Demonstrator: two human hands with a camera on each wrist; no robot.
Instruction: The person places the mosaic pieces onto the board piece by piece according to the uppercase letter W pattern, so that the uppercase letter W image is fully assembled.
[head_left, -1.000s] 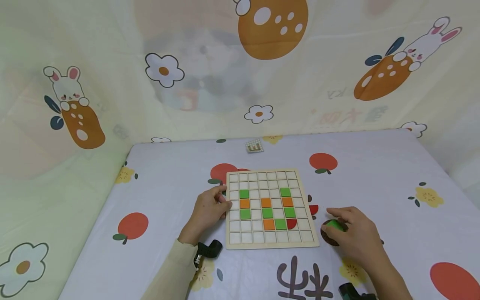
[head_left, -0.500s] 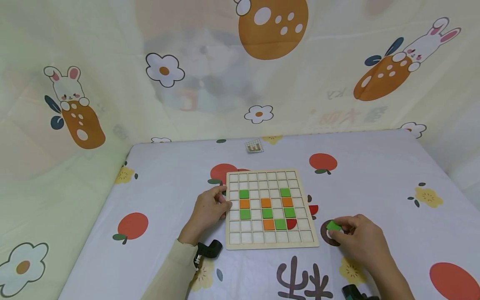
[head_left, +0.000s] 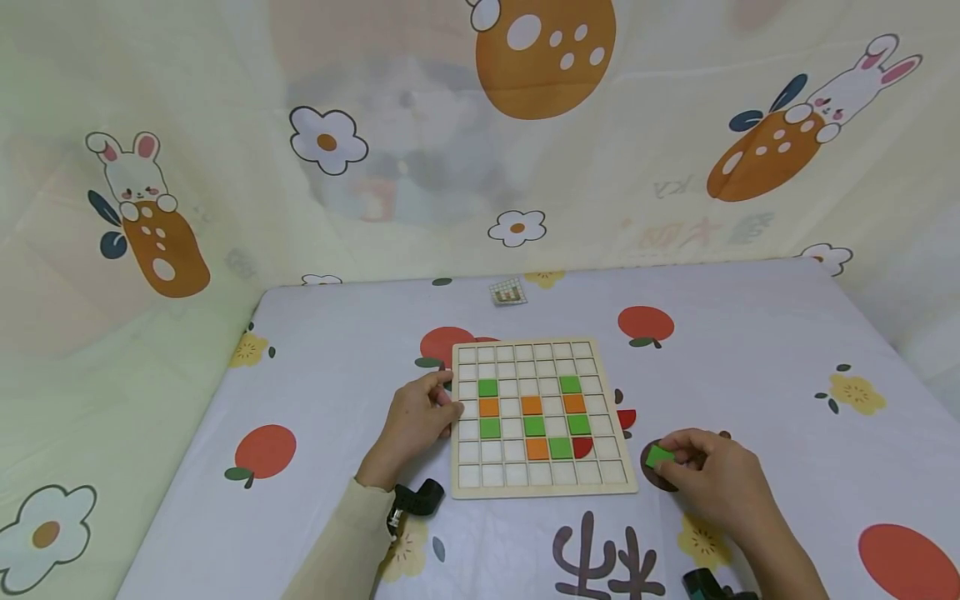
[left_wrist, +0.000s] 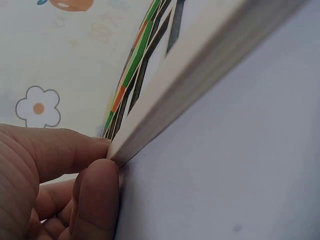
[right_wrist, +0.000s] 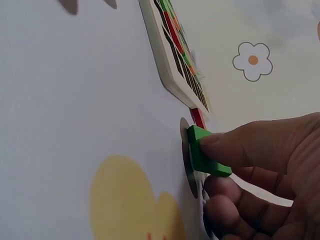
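Observation:
A pale wooden grid board point(head_left: 545, 492) lies in the middle of the table, with green, orange and red blocks in several of its cells. At its left edge my left hand point(head_left: 412, 421) grips the rim between thumb and index finger; the left wrist view shows both fingertips point(left_wrist: 99, 192) against the wood. To the right of the board, my right hand point(head_left: 718, 475) pinches a green square block point(head_left: 659, 456) between thumb and fingers, over a dark round print on the cloth. That block point(right_wrist: 202, 155) is tilted in the right wrist view.
A red rounded block point(head_left: 627, 419) lies just off the board's right side. Far back on the table sits a small card with a grid pattern point(head_left: 508, 292). A printed curtain point(head_left: 420, 250) stands behind the table.
My right hand has closed from a spread reach onto the green block and turned it so its flat face shows. The left hand and the board have stayed put.

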